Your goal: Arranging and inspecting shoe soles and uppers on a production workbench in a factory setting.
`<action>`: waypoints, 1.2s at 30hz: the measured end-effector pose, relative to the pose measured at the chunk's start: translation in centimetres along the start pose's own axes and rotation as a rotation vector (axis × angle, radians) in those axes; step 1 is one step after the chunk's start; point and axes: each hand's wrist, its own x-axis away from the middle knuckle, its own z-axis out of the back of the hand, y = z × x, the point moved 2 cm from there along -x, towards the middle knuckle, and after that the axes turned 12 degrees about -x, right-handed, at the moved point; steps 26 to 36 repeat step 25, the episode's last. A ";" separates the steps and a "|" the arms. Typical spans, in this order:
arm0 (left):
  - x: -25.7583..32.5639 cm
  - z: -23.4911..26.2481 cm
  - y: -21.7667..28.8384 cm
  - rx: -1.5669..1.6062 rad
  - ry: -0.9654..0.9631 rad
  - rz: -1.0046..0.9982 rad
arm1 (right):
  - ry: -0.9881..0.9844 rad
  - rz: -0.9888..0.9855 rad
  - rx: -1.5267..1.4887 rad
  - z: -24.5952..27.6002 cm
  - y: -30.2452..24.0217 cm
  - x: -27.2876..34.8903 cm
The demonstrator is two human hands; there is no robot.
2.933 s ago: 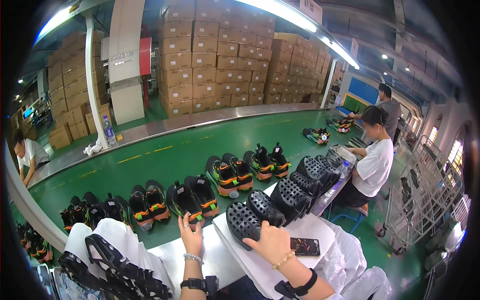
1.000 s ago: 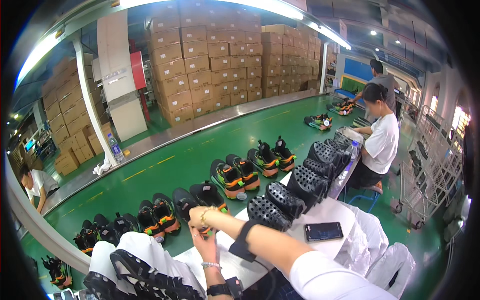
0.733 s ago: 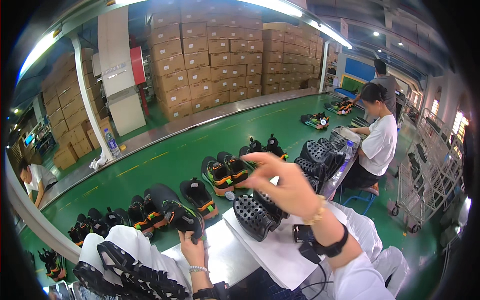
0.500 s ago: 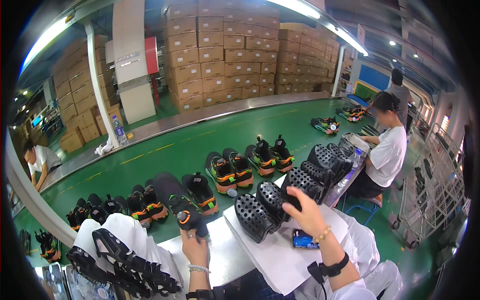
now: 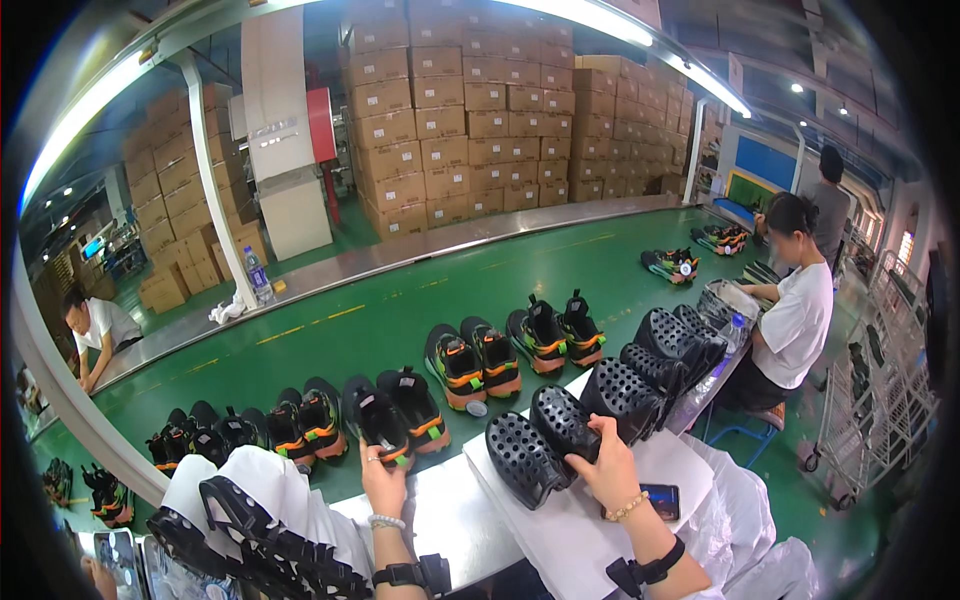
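My left hand (image 5: 384,482) is at the heel of a black sneaker (image 5: 374,412) with orange and green trim, its fingers closed on the heel. The sneaker stands on the green belt beside a matching sneaker (image 5: 413,398). My right hand (image 5: 608,468) grips the heel end of a black clog (image 5: 562,418) with round holes, thumb and fingers on either side. Another perforated clog (image 5: 520,455) stands just left of it on white paper (image 5: 560,525).
More black clogs (image 5: 625,395) line the bench to the right. A phone (image 5: 660,500) lies beside my right wrist. Paper-stuffed black sandals (image 5: 270,525) stand at left. Several sneakers (image 5: 468,360) stand on the belt (image 5: 400,300). A co-worker (image 5: 795,310) sits at right.
The sneaker in my left hand has gone from raised and tilted to standing on the belt beside its match. My right hand has closed onto the clog. The whole view has shifted slightly.
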 end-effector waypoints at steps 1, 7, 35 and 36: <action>-0.7 -0.1 -0.3 0.060 0.024 0.052 | -0.009 -0.035 -0.003 0.1 -0.1 -0.1; -5.4 0.9 6.1 0.093 0.147 -0.162 | -0.033 -0.034 0.029 -0.2 0.7 -0.3; -15.5 -15.5 -4.5 -0.440 -1.422 0.103 | -0.043 -0.014 0.035 0.2 -1.1 2.0; -15.5 -15.5 -4.5 -0.440 -1.422 0.103 | -0.043 -0.014 0.035 0.2 -1.1 2.0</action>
